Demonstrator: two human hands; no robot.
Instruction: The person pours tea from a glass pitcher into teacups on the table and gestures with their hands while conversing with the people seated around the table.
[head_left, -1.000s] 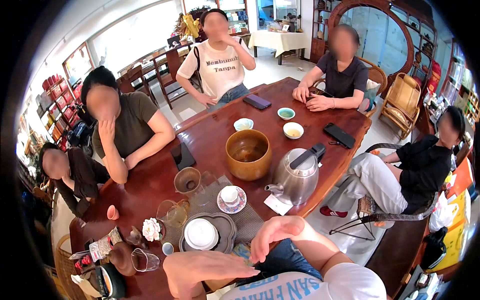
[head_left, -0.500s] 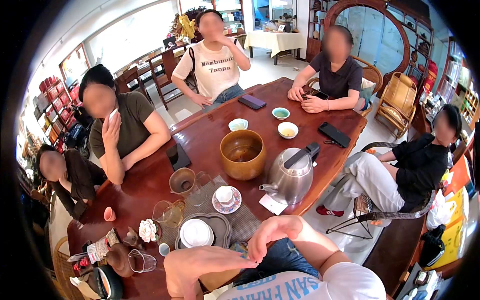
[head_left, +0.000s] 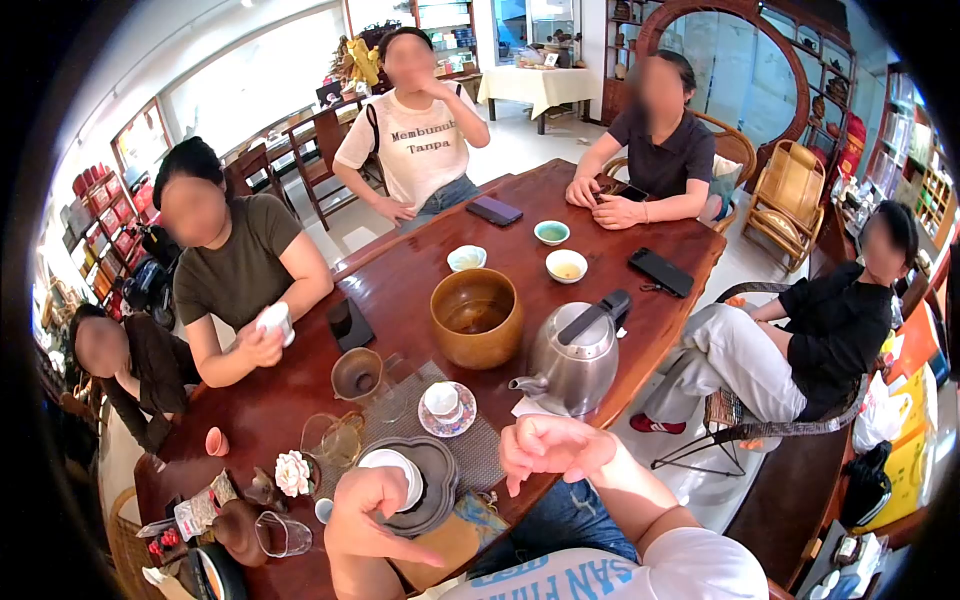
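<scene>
White bowl (head_left: 400,463) sits just beyond your left grip (head_left: 368,515), thumb and fingers apart; your right grip (head_left: 552,448) bends at the wrist, fingers loosely parted.

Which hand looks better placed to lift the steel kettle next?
Probably the right hand: it looks empty and is nearer the steel kettle, whose black handle leans toward that side. The left hand also looks empty but is farther off, by the white vessel.

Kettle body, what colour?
The kettle body is silver, metallic-looking; it shows best in the head view.
</scene>
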